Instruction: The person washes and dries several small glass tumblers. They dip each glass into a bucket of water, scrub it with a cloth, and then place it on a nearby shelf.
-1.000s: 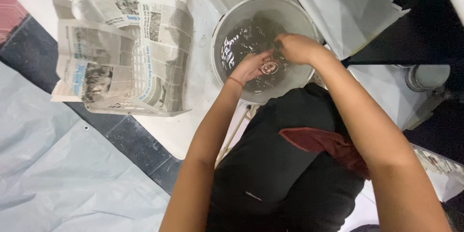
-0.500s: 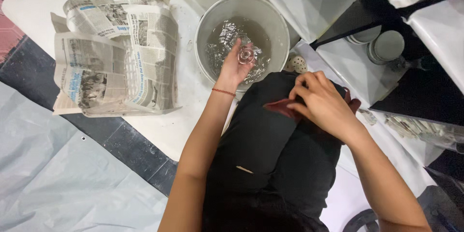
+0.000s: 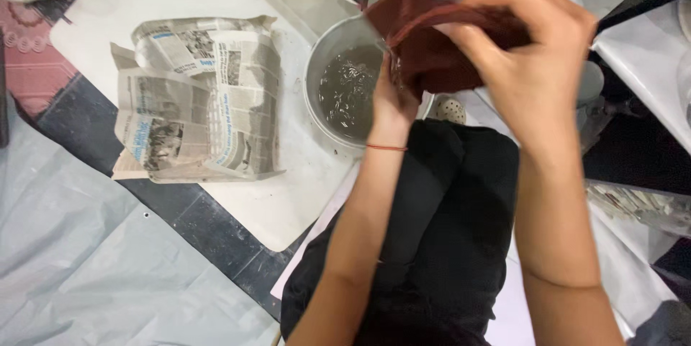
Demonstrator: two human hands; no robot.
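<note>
Near the top of the frame, right of centre, the right hand (image 3: 529, 65) is gripping a dark red cloth (image 3: 425, 43), its fingers curled and clamped on the upper edge of the fabric. The cloth is hanging bunched in the air, partly over the right rim of a round grey metal basin (image 3: 317, 72) that is sitting on a white board (image 3: 273, 202) at the upper middle of the picture. The left hand (image 3: 392, 101) is reaching up from below with a thin red thread around its wrist; its fingers are disappearing behind the lower part of the cloth, so they are touching it, but whether they are closed on it cannot be told. Inside the basin, dark water is glinting with small silvery bits.

To the left of the basin, in the upper left part of the frame, a bundle wrapped in newspaper (image 3: 198, 97) is lying on the same white board, well apart from both hands. The person's lap, in black clothing (image 3: 446, 231), is filling the lower middle. A grey plastic sheet (image 3: 79, 274) is covering the floor at the lower left.
</note>
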